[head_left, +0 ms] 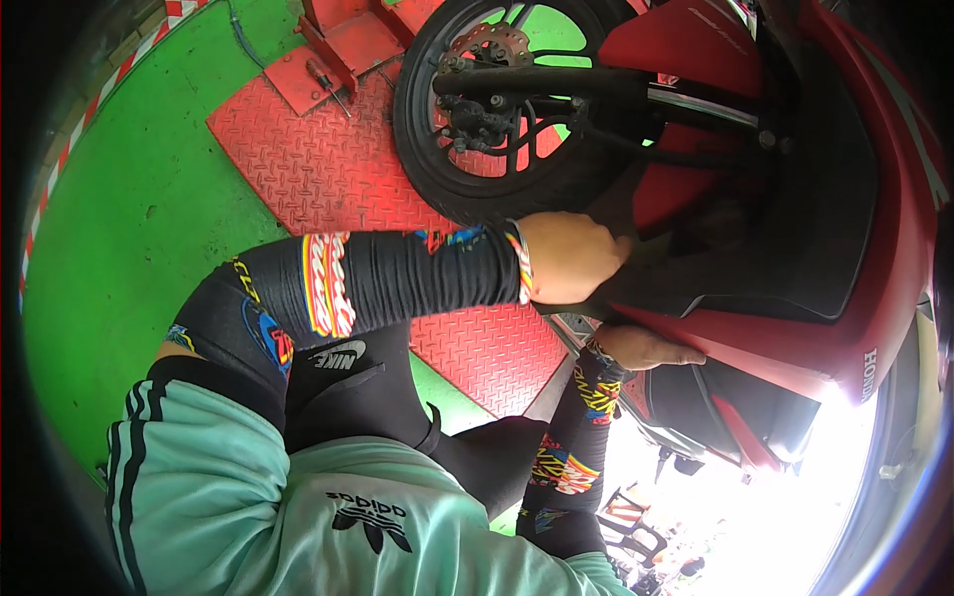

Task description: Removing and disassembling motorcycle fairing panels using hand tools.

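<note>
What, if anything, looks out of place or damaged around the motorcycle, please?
One thing, mildly: what looks like a screwdriver lies loose on the red metal platform near the front tyre, where it could be knocked. No clear spill or damage stands out.

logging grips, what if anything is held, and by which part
Can't tell: the right hand meets the red panel, the left hand is curled, both grips hidden.

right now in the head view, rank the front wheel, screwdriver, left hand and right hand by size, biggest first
1. Front wheel
2. Left hand
3. Right hand
4. Screwdriver

Both hands look similarly long; pose may explain the right's slimmer look.
</note>
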A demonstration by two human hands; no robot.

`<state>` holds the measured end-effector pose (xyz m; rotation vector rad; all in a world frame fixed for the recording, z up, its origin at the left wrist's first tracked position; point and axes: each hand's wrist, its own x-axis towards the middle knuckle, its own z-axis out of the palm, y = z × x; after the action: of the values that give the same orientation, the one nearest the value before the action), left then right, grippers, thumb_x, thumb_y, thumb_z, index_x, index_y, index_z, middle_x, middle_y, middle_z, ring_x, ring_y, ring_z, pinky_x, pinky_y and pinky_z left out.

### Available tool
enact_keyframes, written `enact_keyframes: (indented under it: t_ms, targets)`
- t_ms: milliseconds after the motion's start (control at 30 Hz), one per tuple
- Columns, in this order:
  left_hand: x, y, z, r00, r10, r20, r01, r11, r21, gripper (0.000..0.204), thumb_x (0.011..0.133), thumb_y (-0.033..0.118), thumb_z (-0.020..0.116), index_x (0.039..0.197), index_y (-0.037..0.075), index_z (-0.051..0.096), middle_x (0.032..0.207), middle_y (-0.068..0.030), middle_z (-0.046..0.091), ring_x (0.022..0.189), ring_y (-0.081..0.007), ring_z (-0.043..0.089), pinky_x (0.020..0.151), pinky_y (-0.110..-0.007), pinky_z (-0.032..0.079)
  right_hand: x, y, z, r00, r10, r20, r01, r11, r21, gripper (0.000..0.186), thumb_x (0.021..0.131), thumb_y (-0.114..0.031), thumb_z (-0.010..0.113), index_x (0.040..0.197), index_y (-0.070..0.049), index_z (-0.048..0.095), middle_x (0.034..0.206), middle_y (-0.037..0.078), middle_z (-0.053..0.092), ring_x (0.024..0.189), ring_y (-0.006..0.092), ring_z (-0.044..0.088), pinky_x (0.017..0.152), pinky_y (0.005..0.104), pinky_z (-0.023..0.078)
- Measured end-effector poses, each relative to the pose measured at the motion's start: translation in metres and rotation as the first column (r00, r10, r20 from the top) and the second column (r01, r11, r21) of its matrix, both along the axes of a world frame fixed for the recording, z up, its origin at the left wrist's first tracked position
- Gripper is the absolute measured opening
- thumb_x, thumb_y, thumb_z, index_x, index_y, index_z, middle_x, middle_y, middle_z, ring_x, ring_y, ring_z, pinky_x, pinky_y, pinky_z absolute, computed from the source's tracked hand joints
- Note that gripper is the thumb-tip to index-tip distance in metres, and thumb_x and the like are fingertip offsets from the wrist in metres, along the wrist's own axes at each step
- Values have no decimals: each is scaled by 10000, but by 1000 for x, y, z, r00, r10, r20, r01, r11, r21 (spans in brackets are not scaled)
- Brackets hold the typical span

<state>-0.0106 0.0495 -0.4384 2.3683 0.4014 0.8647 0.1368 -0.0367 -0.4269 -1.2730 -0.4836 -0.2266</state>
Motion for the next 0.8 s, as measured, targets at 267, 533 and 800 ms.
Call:
enact_keyframes:
  t_ms: [267,533,800]
  targets:
    - [5,8,-10,998,55,-17,-56,996,-72,303,875,181,577,1135,57,671,851,-195,726,784,-403,721,710,-512,576,20,-11,-16,996,3,87,3,998,-68,900,1014,-720,286,1470,43,431,1453,246,492,1266,353,561,1040,434,544]
    - [6,44,-29,959,-266,-102,239,947,-215,370,1004,220,434,1186,46,706,1128,-194,720,1065,-374,670,956,-469,518,17,-5,-13,979,-99,176,111,992,-60,851,1036,-682,277,1469,33,436,1454,236,498,1254,334,574,1050,423,543]
    - [18,37,-35,979,-197,-45,178,949,-261,355,1001,232,457,1133,67,742,1017,-195,740,1003,-395,685,919,-490,536,-4,0,-1,1000,4,30,-4,1000,-10,873,1025,-704,280,1469,30,439,1453,228,504,1227,329,592,1010,421,573]
